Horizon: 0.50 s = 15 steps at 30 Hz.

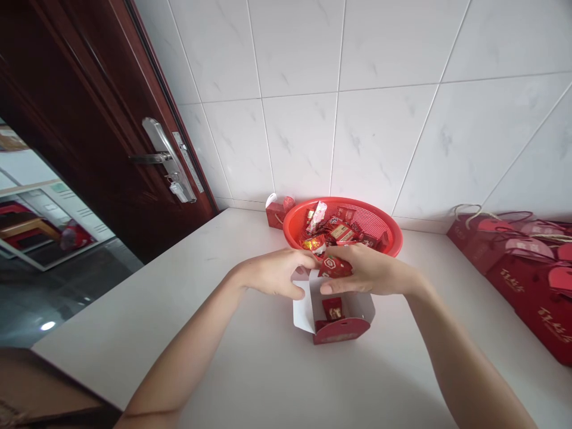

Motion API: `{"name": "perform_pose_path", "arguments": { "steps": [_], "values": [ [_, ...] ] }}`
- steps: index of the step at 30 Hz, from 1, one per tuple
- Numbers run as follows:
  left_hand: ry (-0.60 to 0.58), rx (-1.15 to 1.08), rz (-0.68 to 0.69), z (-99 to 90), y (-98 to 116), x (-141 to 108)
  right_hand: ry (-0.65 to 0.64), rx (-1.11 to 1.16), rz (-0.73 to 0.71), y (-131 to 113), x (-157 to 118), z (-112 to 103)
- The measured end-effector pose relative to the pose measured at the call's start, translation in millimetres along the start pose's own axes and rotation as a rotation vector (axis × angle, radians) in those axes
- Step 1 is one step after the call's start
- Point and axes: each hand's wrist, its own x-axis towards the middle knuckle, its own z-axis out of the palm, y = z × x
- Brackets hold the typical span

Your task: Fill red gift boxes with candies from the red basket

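Nearest my head camera on the white table [250,375], I have the open red box [342,331] standing upright, its pale flaps spread outward, which seems to leave the mouth uncovered; a small wrapped sweet [333,308] lies inside. Over its far part, my right hand [378,271] is closed on a red packet [336,266], thumb nearer me and fingers beyond, a grip that probably keeps the wrapper steady above the box. That wrist bends inward, palm down. My left hand [272,271] comes in from the other side, thumb and forefinger apart by a flap; whether it touches flap or packet, I cannot tell. Just beyond sits the red basket [396,243] with more wrapped sweets [342,231], presumably kept close for easy reach. Behind its left edge stands a small red box [274,215], near the tiled wall [379,59].
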Motion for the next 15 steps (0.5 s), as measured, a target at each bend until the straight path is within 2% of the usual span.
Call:
{"name": "perform_pose_path", "arguments": {
  "steps": [4, 6, 10, 13, 15],
  "values": [
    [0.001, -0.154, 0.009, 0.1, 9, 0, 0.014, 0.326, -0.123, -8, -3, 3],
    [-0.013, -0.201, 0.014, 0.1, 9, 0, -0.025, 0.378, -0.193, -12, -4, 5],
    [-0.005, -0.124, -0.025, -0.3, 4, 0, -0.057, 0.148, -0.242, -12, -3, 7],
    [0.0, -0.122, -0.003, -0.5, -1, 1, -0.027, -0.072, -0.126, -8, -2, 7],
    [-0.012, -0.144, 0.023, -0.5, -4, 2, -0.035, -0.141, -0.048, -5, -2, 8]
  ]
}}
